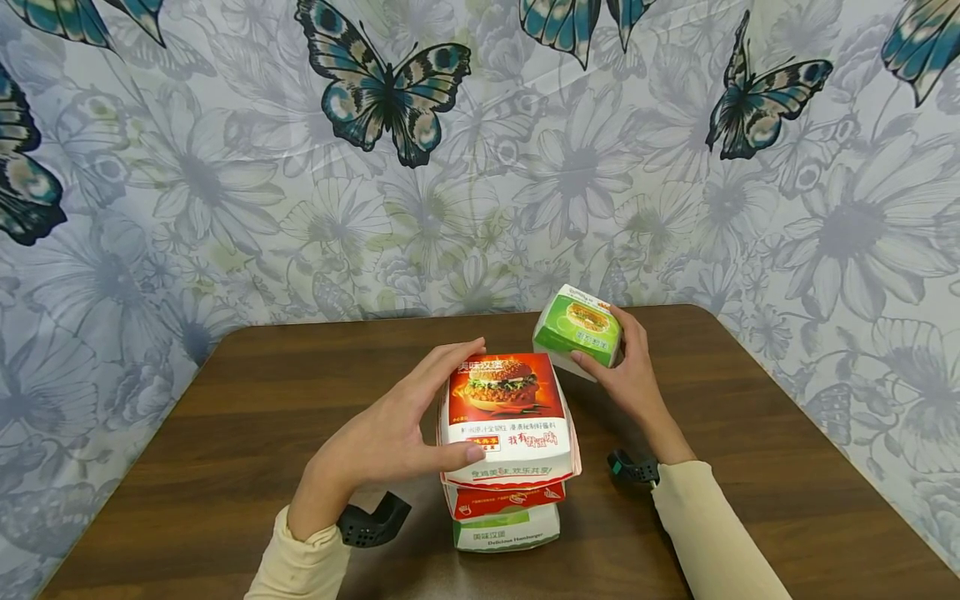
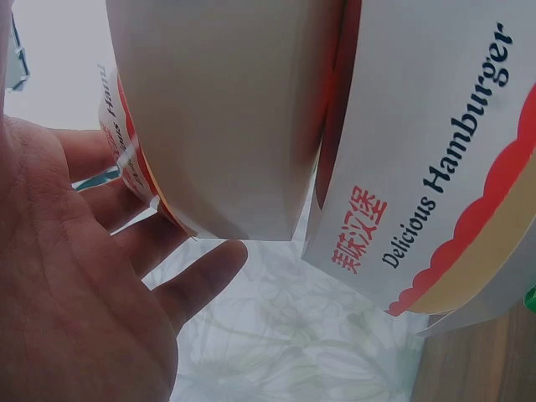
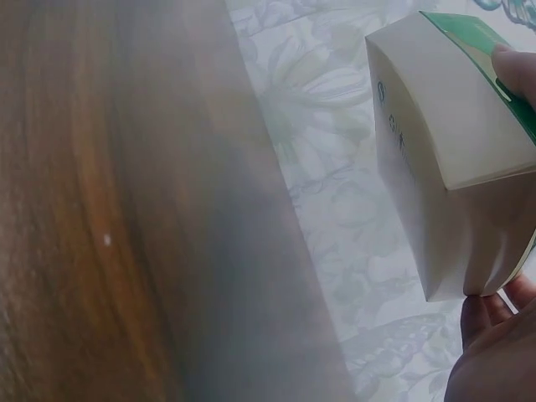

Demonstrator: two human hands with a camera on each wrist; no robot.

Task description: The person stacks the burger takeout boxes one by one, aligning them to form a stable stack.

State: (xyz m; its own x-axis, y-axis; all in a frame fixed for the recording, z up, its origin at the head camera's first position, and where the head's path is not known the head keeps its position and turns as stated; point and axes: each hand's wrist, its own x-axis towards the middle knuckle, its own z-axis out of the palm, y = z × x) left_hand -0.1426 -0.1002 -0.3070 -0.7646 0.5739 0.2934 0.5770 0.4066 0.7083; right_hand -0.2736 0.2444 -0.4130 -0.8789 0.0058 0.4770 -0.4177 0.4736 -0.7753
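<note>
A red-and-white hamburger box [image 1: 517, 429] with a burger picture tops a stack at the table's middle. Under it show a red box edge [image 1: 510, 500] and a green-and-white hamburger box [image 1: 506, 532]. My left hand [image 1: 390, 429] holds the top box from its left side, thumb over the lid and fingers toward the far edge. In the left wrist view, the fingers of the left hand [image 2: 92, 251] reach around a box wall [image 2: 226, 126]. Farther back on the right, my right hand [image 1: 633, 375] grips a smaller green hamburger box [image 1: 577, 325], tilted, between thumb and fingers.
The brown wooden table [image 1: 247, 433] has its far edge just behind the boxes. Behind it hangs a cloth [image 1: 465, 233] printed with flowers and butterflies. A black band [image 1: 375, 521] is on the left wrist and another band [image 1: 633, 468] on the right.
</note>
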